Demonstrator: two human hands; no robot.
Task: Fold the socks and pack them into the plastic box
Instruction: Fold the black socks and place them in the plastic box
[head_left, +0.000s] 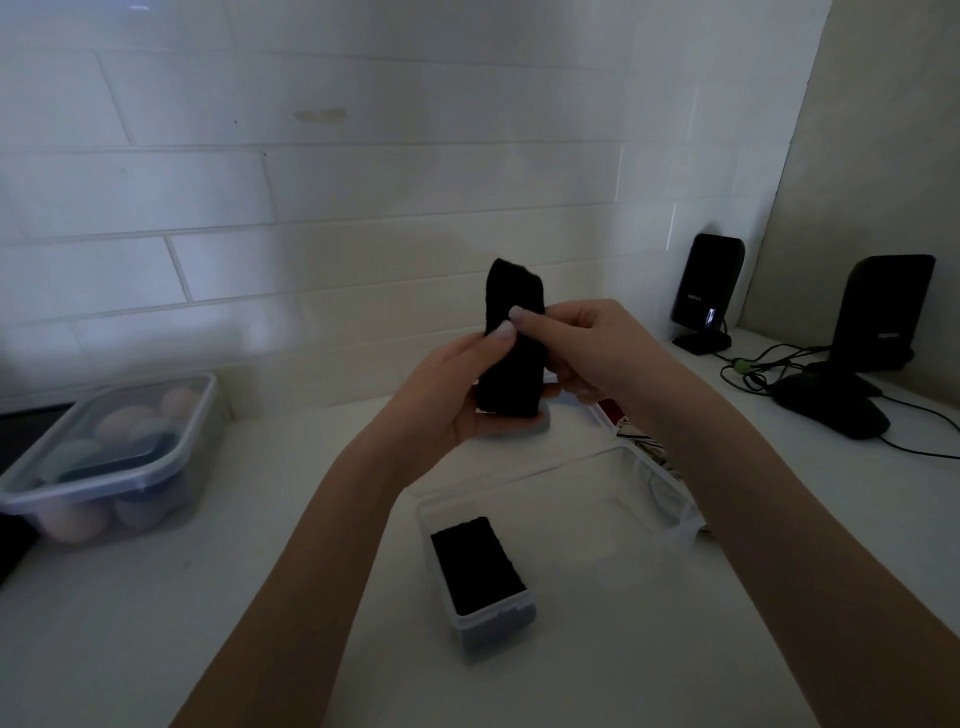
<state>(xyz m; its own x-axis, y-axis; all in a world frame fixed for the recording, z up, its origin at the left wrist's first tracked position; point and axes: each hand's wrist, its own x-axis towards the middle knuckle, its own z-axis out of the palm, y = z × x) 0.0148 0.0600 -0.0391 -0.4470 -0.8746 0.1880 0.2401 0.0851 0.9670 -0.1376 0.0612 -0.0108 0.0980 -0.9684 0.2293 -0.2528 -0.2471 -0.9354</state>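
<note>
A black sock (511, 343), folded into a narrow upright strip, is held in the air above the white counter. My left hand (457, 395) grips its lower left side with the thumb on the front. My right hand (587, 348) pinches its right side, fingertips on the front. Below the hands stands an open clear plastic box (613, 519). A folded black sock (478, 564) lies in the box's near left end. The rest of the box looks bare.
A lidded clear container (111, 460) with pale round items stands at the left. Two black speakers (706, 291) (883, 312) and cables (763, 369) sit at the back right, with a dark mouse-like object (831, 405) beside them. A tiled wall runs behind the counter.
</note>
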